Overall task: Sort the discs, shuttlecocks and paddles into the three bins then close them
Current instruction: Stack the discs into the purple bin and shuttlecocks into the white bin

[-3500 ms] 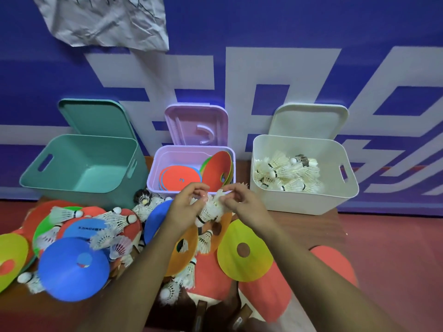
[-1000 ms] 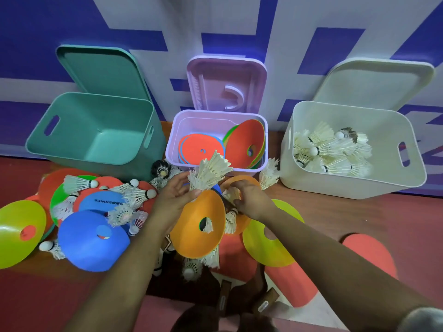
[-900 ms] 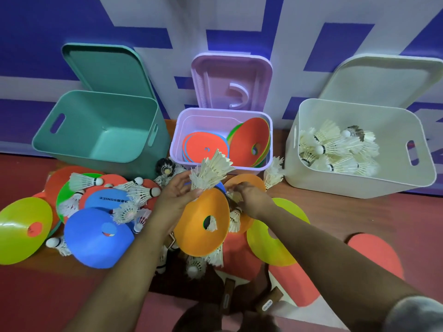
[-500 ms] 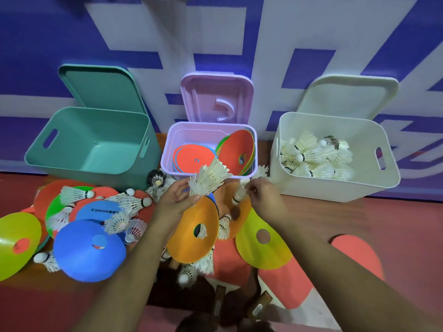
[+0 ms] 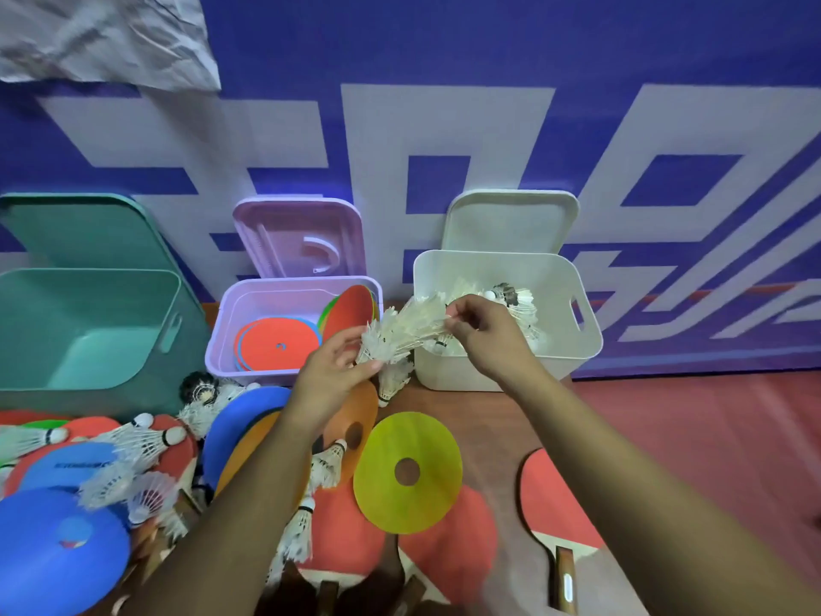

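We hold a nested stack point(image 5: 402, 333) of shuttlecocks between both hands, slanting toward 1 o'clock. Our left hand point(image 5: 331, 375) grips its near end with curled fingers point(image 5: 371, 364); our right hand point(image 5: 486, 337) pinches its far end, which sits over the near left rim of the white bin point(image 5: 573, 269). That bin stands at 1 o'clock and has more shuttlecocks point(image 5: 522, 300) in it. The purple bin point(image 5: 220, 344) at 11 o'clock holds discs point(image 5: 275, 344), mostly red. The teal bin point(image 5: 89, 313) is at 9 o'clock. All three lids stand open against the wall. On the desk point(image 5: 488, 415), a yellow disc point(image 5: 426, 495) lies at 6 o'clock from our hands, a red paddle point(image 5: 551, 495) at 5 o'clock, and loose shuttlecocks point(image 5: 144, 437), discs and paddles are heaped at 8 o'clock.
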Demonstrator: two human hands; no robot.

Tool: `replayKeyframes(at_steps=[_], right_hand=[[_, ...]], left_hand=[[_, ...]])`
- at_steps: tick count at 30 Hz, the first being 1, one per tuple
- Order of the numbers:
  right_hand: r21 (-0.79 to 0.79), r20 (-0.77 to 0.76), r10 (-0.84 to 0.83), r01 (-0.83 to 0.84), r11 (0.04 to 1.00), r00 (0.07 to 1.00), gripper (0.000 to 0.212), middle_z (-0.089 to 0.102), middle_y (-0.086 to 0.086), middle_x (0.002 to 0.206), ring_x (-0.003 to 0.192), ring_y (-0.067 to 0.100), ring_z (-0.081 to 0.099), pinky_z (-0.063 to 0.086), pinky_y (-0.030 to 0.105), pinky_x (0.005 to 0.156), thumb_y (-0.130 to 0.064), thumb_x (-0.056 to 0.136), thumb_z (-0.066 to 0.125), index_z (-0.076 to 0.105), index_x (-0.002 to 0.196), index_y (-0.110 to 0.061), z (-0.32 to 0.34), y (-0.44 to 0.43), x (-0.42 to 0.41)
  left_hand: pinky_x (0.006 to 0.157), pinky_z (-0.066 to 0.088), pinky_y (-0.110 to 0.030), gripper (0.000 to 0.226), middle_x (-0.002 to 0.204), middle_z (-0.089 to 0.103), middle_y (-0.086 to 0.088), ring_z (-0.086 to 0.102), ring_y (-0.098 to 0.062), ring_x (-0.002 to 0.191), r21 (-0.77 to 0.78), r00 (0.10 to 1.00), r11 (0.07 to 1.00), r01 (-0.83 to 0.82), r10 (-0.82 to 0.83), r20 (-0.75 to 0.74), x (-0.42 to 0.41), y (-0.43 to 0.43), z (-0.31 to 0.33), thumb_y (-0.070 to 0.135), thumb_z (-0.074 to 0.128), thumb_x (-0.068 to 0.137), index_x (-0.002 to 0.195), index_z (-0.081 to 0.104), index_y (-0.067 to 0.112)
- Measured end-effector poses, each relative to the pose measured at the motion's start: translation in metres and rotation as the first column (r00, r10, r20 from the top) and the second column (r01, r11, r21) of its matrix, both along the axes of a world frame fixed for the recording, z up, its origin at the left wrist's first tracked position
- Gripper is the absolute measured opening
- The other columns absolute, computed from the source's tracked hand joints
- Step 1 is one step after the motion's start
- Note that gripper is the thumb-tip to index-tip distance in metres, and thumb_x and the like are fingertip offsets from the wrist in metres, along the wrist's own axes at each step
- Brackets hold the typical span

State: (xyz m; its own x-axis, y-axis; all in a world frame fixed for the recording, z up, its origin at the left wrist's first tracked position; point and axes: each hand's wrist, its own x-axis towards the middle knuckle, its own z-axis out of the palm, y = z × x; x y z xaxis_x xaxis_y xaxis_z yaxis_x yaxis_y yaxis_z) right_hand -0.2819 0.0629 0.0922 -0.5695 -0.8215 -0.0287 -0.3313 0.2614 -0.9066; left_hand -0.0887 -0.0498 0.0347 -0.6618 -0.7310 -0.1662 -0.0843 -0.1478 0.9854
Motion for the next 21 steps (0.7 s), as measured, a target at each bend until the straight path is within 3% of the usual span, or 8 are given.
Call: replayKeyframes(at_steps=[3, 7, 10, 13, 17, 21], right_hand=[[0.018, 0.015, -0.052, 0.052, 0.999, 0.999, 0.010, 0.060, 0.001, 0.077, 0.068, 0.012, 0.051, 0.037, 0.013, 0.058, -0.004, 0.090, 0.059, 0.061, 0.086, -0.013, -0.010, 0.020, -0.031], [0.087, 0.018, -0.101, 0.099, 0.991, 0.995, 0.011, 0.059, 0.004, 0.080, 0.071, 0.015, 0.051, 0.039, 0.018, 0.062, -0.004, 0.089, 0.060, 0.058, 0.089, -0.014, -0.026, 0.041, -0.075], [0.126, -0.040, -0.182, 0.185, 0.975, 0.983, 0.018, 0.054, -0.003, 0.078, 0.070, 0.014, 0.051, 0.041, 0.027, 0.066, -0.004, 0.088, 0.058, 0.049, 0.098, -0.015, -0.042, 0.053, -0.100], [0.187, -0.137, -0.156, 0.180, 0.966, 0.978, 0.018, 0.053, -0.004, 0.080, 0.071, 0.013, 0.052, 0.043, 0.033, 0.068, -0.006, 0.089, 0.057, 0.045, 0.101, -0.014, -0.059, 0.058, -0.117], [0.368, -0.232, -0.037, 0.123, 0.922, 0.972, 0.014, 0.060, 0.008, 0.091, 0.084, 0.028, 0.055, 0.046, 0.038, 0.073, -0.006, 0.090, 0.052, 0.048, 0.102, -0.011, -0.080, 0.054, -0.129], [0.461, -0.326, 0.039, 0.123, 0.879, 0.944, 0.023, 0.058, 0.012, 0.099, 0.087, 0.030, 0.056, 0.043, 0.033, 0.069, 0.000, 0.085, 0.044, 0.057, 0.102, -0.009, -0.095, 0.044, -0.138]], left_hand=[[0.091, 0.048, -0.017, 0.051, 0.111, 0.070, -0.002, 0.064, -0.007, 0.103, -0.102, 0.992, 0.989, 0.103, -0.095, 0.080, -0.026, 0.003, 0.002, 0.009, 0.077, 0.071, 0.115, 0.060, 0.026], [0.098, 0.047, -0.025, 0.049, 0.115, 0.068, 0.000, 0.062, -0.007, 0.108, -0.234, 0.966, 0.951, 0.203, -0.155, 0.207, -0.075, 0.005, 0.002, 0.006, 0.078, 0.076, 0.115, 0.060, 0.030], [0.095, 0.046, -0.023, 0.052, 0.111, 0.065, 0.004, 0.060, -0.004, 0.103, -0.298, 0.918, 0.907, 0.297, -0.186, 0.349, -0.116, 0.003, -0.002, 0.020, 0.085, 0.068, 0.106, 0.060, 0.045], [0.091, 0.043, -0.019, 0.054, 0.116, 0.064, 0.005, 0.059, -0.009, 0.103, -0.371, 0.856, 0.838, 0.401, -0.198, 0.477, -0.148, 0.000, -0.010, 0.014, 0.082, 0.072, 0.118, 0.061, 0.033], [0.088, 0.038, -0.016, 0.056, 0.126, 0.062, 0.000, 0.056, -0.013, 0.107, -0.417, 0.707, 0.693, 0.588, -0.190, 0.681, -0.173, 0.000, -0.024, 0.018, 0.079, 0.077, 0.129, 0.060, 0.020], [0.094, 0.035, -0.020, 0.057, 0.132, 0.059, -0.004, 0.054, -0.020, 0.120, -0.415, 0.660, 0.663, 0.623, -0.160, 0.734, -0.186, 0.001, -0.039, 0.021, 0.078, 0.078, 0.132, 0.058, 0.017]])
